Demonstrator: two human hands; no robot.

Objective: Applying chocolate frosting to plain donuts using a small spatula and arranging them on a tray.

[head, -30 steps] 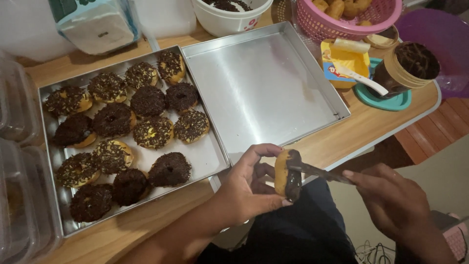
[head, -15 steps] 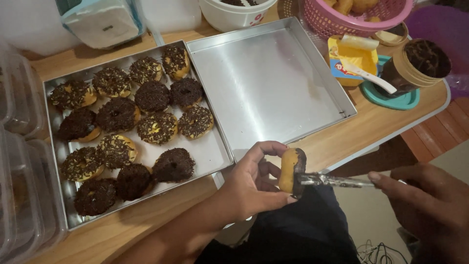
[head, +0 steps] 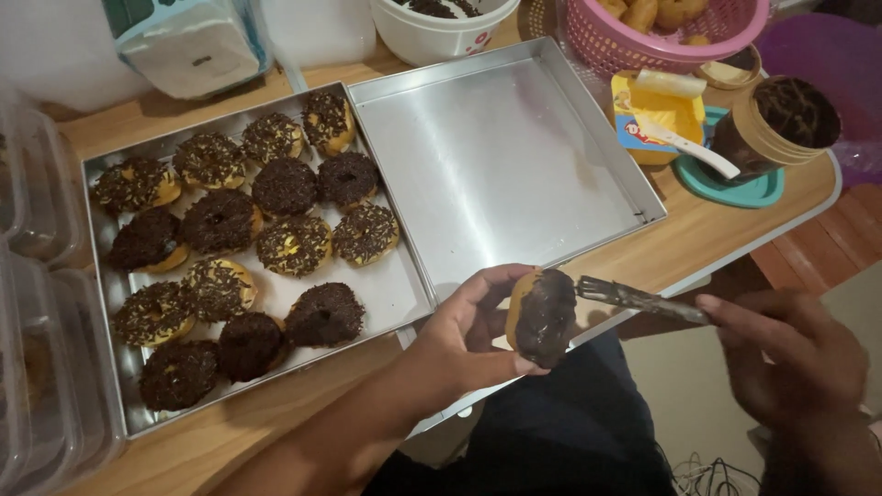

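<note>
Left hand (head: 464, 335) up off the table edge, fingers and thumb wrapped round a golden ring doughnut with dark chocolate spread on its face (head: 542, 315), held on its side over the lap, just in front of the wooden table (head: 726, 234). Right hand (head: 790, 358) closed on the handle of a thin chocolate-smeared metal knife (head: 638, 298), blade tip touching the doughnut's coated face. Behind the left hand, a shiny rectangular metal tray (head: 386, 285) filled with rows of chocolate-sprinkled doughnuts (head: 294, 243). Right beside it, touching, a second bare metal tray (head: 501, 165). Further back on the right, a tan tub of dark chocolate spread (head: 781, 124) on a teal lid (head: 726, 184), with a yellow packet (head: 654, 119) and a white spoon (head: 689, 147) next to it. At the far edge, a pink plastic basket of plain doughnuts (head: 671, 23) and a white bowl of chocolate sprinkles (head: 441, 23). Clear plastic containers (head: 37, 349) stacked along the left.
</note>
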